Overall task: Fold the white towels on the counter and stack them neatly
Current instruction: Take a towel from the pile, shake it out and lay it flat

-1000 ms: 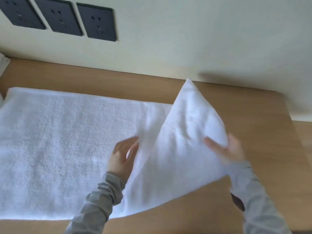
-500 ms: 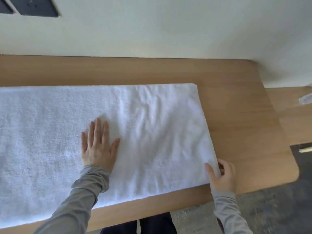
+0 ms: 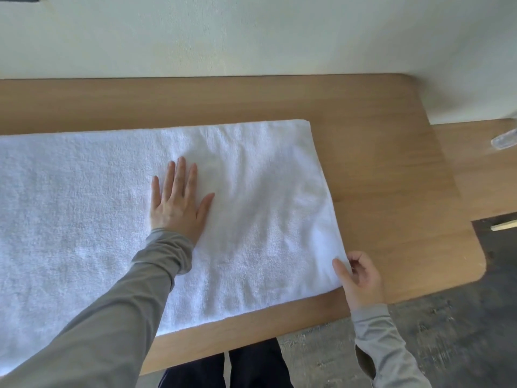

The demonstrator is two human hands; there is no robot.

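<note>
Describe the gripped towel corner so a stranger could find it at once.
Start at the wooden counter against the pale wall; a white towel lies flat across its left and middle. Follow the towel's right edge toward the person to the near right corner. It alone is pinched by the right hand; the left hand presses flat mid-towel.

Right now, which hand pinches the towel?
The right hand: it pinches the near corner of the white towel; the left hand lies flat on top.
</note>
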